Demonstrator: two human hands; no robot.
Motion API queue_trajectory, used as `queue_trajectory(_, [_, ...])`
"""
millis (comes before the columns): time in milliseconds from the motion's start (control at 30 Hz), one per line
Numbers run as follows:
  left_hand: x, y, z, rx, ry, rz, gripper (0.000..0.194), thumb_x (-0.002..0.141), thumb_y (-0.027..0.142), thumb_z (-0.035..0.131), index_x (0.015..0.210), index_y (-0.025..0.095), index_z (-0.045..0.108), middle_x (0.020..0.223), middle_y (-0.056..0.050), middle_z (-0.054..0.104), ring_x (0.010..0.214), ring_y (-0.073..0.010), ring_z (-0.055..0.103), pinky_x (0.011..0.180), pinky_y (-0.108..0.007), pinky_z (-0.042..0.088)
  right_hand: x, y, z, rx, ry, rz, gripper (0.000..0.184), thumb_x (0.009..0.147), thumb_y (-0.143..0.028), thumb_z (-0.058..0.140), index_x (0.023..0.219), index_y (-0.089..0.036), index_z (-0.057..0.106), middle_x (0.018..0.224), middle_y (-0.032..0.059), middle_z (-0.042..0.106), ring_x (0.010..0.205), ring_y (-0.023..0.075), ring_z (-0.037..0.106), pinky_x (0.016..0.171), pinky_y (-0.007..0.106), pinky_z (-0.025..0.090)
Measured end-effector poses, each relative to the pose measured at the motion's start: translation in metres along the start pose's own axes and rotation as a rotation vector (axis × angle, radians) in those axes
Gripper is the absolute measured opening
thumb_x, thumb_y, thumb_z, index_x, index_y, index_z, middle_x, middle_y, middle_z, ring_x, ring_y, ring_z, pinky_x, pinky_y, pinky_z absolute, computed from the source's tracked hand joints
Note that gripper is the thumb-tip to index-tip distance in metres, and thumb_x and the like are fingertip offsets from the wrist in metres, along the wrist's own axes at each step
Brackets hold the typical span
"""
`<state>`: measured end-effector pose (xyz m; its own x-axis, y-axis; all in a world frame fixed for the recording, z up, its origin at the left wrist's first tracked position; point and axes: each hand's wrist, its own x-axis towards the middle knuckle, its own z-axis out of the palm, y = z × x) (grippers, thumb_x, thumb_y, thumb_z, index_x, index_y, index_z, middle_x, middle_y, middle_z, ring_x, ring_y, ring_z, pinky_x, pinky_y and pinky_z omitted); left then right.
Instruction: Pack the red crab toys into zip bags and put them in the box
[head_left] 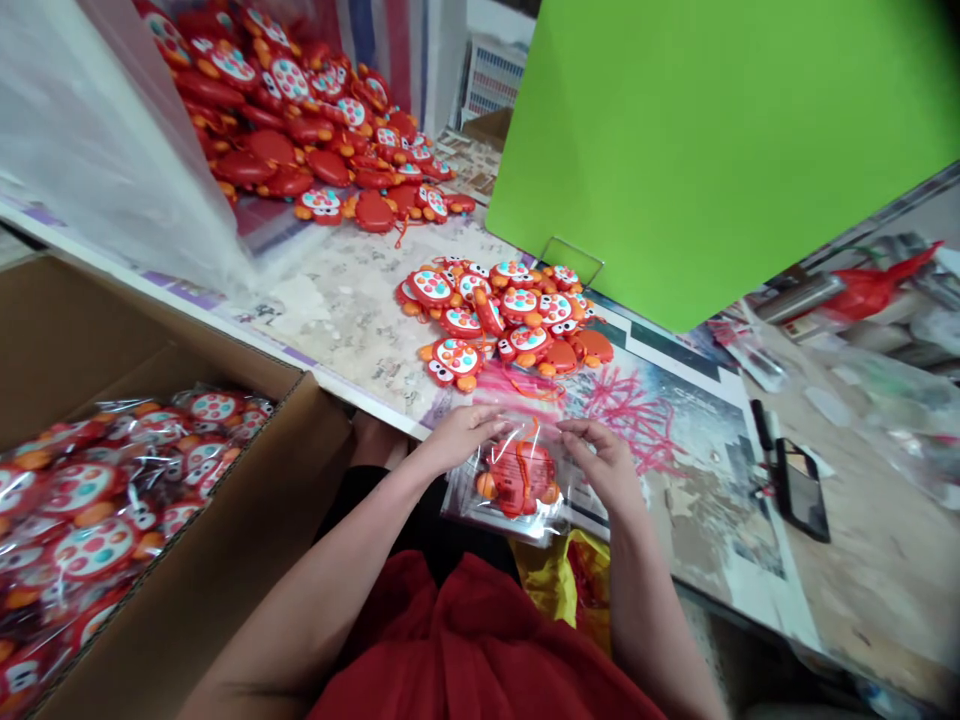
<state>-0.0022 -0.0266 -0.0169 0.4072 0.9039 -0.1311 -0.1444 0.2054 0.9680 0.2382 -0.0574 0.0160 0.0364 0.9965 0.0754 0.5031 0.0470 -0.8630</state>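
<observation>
Between my hands, at the table's front edge, is a clear plastic bag (551, 520) with a red animal-shaped toy (517, 475) inside. The toy's plain red back faces up, and an orange cord lies across it. My left hand (472, 435) pinches the bag's upper left edge. At the upper right edge, my right hand (600, 460) has its thumb and fingers closed on the plastic. More flat clear bags seem to lie under this one. Just beyond my hands sits a loose pile of the same red toys (517, 300), several showing white fronts with coloured dots.
A cardboard box (300, 470) at left holds bagged toys (97, 545). Behind it, a big woven sack (442, 60) spills loose toys (300, 150) onto the table (322, 300). A green board (675, 150) stands beyond the pile. A phone (802, 490) lies right.
</observation>
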Motion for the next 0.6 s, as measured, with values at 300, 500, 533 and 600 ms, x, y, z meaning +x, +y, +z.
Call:
queue_trajectory(300, [-0.005,0.013,-0.003,-0.163,-0.028,-0.157,0.027,0.08,0.03,0.07,0.103,0.017,0.075,0.101,-0.008,0.076,0.078,-0.0138,0.069,0.07,-0.025,0.053,0.0,0.016,-0.008,0.141,0.064,-0.032,0.014,0.082,-0.035,0.069,0.086,-0.027,0.079,0.089,0.0032,0.075,0.085,0.02,0.067,0.079,0.036,0.05])
queue_trajectory(500, [-0.009,0.019,-0.004,-0.265,-0.016,-0.121,0.022,0.07,0.032,0.071,0.077,0.012,0.072,0.089,-0.009,0.073,0.08,-0.0163,0.067,0.07,-0.027,0.054,-0.001,0.011,-0.012,0.146,-0.037,-0.079,0.018,0.082,-0.028,0.061,0.083,-0.028,0.08,0.091,0.0027,0.073,0.092,0.021,0.065,0.087,0.036,0.048])
queue_trajectory(533, [-0.01,0.019,-0.005,-0.27,-0.031,-0.12,0.024,0.069,0.033,0.072,0.078,0.011,0.072,0.09,-0.01,0.072,0.081,-0.0168,0.067,0.072,-0.028,0.055,-0.001,0.01,-0.013,0.145,-0.041,-0.068,0.019,0.083,-0.029,0.06,0.084,-0.028,0.079,0.094,0.0028,0.073,0.094,0.0212,0.065,0.088,0.036,0.048])
queue_trajectory(600, [-0.011,0.02,-0.006,-0.277,-0.063,-0.11,0.029,0.068,0.035,0.074,0.083,0.011,0.073,0.092,-0.01,0.072,0.082,-0.0173,0.067,0.075,-0.03,0.055,-0.002,0.008,-0.012,0.141,-0.041,-0.036,0.021,0.086,-0.033,0.058,0.088,-0.027,0.078,0.097,0.0033,0.073,0.097,0.0214,0.064,0.088,0.035,0.047])
